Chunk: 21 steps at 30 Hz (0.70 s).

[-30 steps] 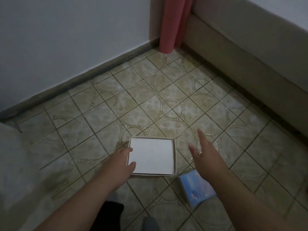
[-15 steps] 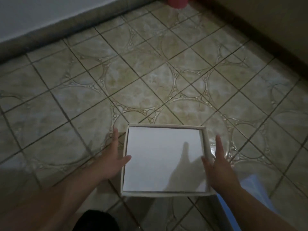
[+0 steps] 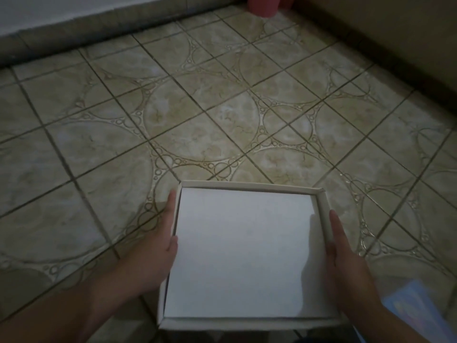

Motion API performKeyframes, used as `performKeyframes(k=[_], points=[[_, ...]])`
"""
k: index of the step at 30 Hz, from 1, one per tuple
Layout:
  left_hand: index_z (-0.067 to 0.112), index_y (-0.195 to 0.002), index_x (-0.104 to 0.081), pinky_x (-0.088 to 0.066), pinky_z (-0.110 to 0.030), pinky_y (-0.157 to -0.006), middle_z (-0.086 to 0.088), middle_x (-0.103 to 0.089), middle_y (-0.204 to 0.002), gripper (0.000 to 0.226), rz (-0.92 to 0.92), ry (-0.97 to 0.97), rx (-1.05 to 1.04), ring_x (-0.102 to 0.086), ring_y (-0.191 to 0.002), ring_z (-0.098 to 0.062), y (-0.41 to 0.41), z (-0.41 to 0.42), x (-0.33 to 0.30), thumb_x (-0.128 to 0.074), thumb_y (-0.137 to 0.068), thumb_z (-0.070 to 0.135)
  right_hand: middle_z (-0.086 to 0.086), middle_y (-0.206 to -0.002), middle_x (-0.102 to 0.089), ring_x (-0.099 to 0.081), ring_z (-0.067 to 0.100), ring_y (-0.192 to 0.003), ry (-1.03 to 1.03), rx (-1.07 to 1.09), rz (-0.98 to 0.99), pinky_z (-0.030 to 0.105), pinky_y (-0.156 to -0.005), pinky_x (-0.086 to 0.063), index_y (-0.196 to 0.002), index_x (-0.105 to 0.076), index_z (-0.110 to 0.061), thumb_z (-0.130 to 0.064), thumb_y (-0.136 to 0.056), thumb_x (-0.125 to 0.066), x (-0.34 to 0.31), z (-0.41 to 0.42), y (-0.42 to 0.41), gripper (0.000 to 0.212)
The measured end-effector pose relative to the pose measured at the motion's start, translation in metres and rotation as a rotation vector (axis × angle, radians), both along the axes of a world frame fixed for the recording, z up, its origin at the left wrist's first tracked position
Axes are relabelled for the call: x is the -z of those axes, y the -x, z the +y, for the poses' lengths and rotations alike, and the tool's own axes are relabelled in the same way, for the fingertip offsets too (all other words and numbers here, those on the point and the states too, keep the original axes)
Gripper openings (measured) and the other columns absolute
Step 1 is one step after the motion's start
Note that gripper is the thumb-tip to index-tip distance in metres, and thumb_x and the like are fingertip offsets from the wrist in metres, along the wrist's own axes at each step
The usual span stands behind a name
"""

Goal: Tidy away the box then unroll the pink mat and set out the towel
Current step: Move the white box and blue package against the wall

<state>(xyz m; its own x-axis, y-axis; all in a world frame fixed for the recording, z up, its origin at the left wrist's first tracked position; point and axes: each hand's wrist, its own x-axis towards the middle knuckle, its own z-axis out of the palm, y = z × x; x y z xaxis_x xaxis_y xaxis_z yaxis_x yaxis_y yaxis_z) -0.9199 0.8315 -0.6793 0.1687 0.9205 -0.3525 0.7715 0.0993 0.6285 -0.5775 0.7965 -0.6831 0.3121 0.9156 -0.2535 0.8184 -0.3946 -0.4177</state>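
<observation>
No text, label, brand, number or sign can be read in this view. The white inner face of the box [image 3: 243,253] is blank, and its pale rim carries no print. The light-blue item [image 3: 418,310] at the lower right shows faint pale markings, too blurred to tell whether they are lettering. The floor tiles [image 3: 197,107] carry only a pattern of circles and arcs, with no characters in it.
</observation>
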Motion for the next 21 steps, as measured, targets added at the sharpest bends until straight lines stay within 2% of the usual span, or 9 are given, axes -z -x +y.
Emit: performKeyframes(k=[2, 3, 5, 6, 7, 11, 13, 16, 21], points=[[0.053, -0.124, 0.042, -0.048, -0.042, -0.08, -0.033, -0.061, -0.11, 0.092, 0.028, -0.012, 0.0, -0.055, -0.087, -0.021, -0.001, -0.001, 0.003, -0.037, -0.096, 0.016, -0.01, -0.056, -0.044, -0.041, 0.004, -0.047, 0.007, 0.004, -0.007, 0.032, -0.049, -0.032, -0.124, 0.012, -0.075, -0.011, -0.095, -0.043, -0.002, 0.0, 0.002, 0.089], [0.05, -0.128, 0.04, -0.033, -0.027, -0.073, -0.024, -0.063, -0.094, 0.091, 0.022, -0.017, -0.017, -0.053, -0.08, -0.018, -0.001, -0.001, 0.004, -0.037, -0.096, 0.015, -0.009, -0.057, -0.044, -0.042, 0.005, -0.048, 0.016, 0.009, -0.005, 0.031, -0.049, -0.031, -0.128, 0.011, -0.071, -0.011, -0.095, -0.042, -0.003, 0.001, 0.002, 0.087], [0.047, -0.136, 0.031, -0.051, -0.027, -0.061, 0.008, -0.042, -0.071, 0.083, -0.007, -0.017, -0.066, -0.049, -0.061, -0.01, -0.003, 0.003, 0.005, -0.036, -0.098, 0.015, -0.006, -0.061, -0.048, -0.044, 0.005, -0.051, 0.036, 0.008, 0.006, 0.027, -0.048, -0.031, -0.134, 0.009, -0.065, -0.009, -0.095, -0.04, -0.005, 0.006, 0.004, 0.084], [0.047, -0.138, 0.025, -0.037, -0.014, -0.055, 0.016, -0.031, -0.072, 0.078, -0.017, -0.016, -0.083, -0.042, -0.06, -0.001, -0.002, 0.006, 0.005, -0.035, -0.098, 0.015, -0.005, -0.063, -0.049, -0.045, 0.006, -0.052, 0.044, -0.001, 0.004, 0.025, -0.048, -0.03, -0.138, 0.008, -0.062, -0.009, -0.095, -0.039, -0.007, 0.009, 0.005, 0.083], [0.048, -0.138, 0.022, -0.036, -0.012, -0.055, 0.019, -0.027, -0.073, 0.076, -0.019, -0.022, -0.091, -0.037, -0.062, 0.003, -0.002, 0.01, 0.004, -0.034, -0.099, 0.015, -0.004, -0.063, -0.049, -0.044, 0.007, -0.053, 0.045, -0.013, 0.002, 0.023, -0.048, -0.029, -0.141, 0.007, -0.059, -0.008, -0.095, -0.038, -0.009, 0.014, 0.006, 0.082], [0.041, -0.141, 0.019, -0.039, -0.014, -0.054, 0.013, -0.032, -0.067, 0.075, 0.029, -0.036, -0.089, -0.041, -0.057, -0.003, 0.005, 0.03, -0.018, -0.035, -0.098, 0.012, 0.009, -0.077, -0.054, -0.045, 0.011, -0.058, -0.02, -0.064, 0.024, 0.031, -0.056, -0.031, -0.145, 0.004, -0.052, -0.01, -0.097, -0.036, -0.029, 0.041, 0.013, 0.076], [0.038, -0.142, 0.022, -0.04, -0.023, -0.051, 0.005, -0.039, -0.057, 0.078, 0.091, -0.041, -0.103, -0.042, -0.049, -0.011, 0.01, 0.043, -0.04, -0.036, -0.097, 0.011, 0.011, -0.081, -0.055, -0.046, 0.012, -0.059, -0.077, -0.08, 0.027, 0.03, -0.053, -0.03, -0.145, 0.001, -0.053, -0.01, -0.096, -0.036, -0.046, 0.059, 0.016, 0.075], [0.037, -0.142, 0.027, -0.038, -0.031, -0.054, -0.01, -0.044, -0.05, 0.083, 0.133, -0.063, -0.148, -0.044, -0.046, -0.023, 0.023, 0.062, -0.084, -0.036, -0.096, 0.01, 0.003, -0.072, -0.047, -0.043, 0.011, -0.057, -0.173, -0.121, 0.003, 0.024, -0.048, -0.025, -0.145, 0.001, -0.053, -0.015, -0.096, -0.036, -0.078, 0.091, 0.029, 0.072], [0.035, -0.142, 0.027, -0.031, -0.026, -0.041, -0.011, -0.046, -0.046, 0.081, 0.204, -0.185, -0.218, -0.044, -0.04, -0.02, 0.071, 0.081, -0.162, -0.035, -0.096, 0.013, -0.01, -0.072, -0.04, -0.04, 0.006, -0.06, -0.328, -0.204, 0.039, 0.026, -0.049, -0.025, -0.144, -0.003, -0.055, -0.023, -0.097, -0.033, -0.146, 0.141, 0.075, 0.064]])
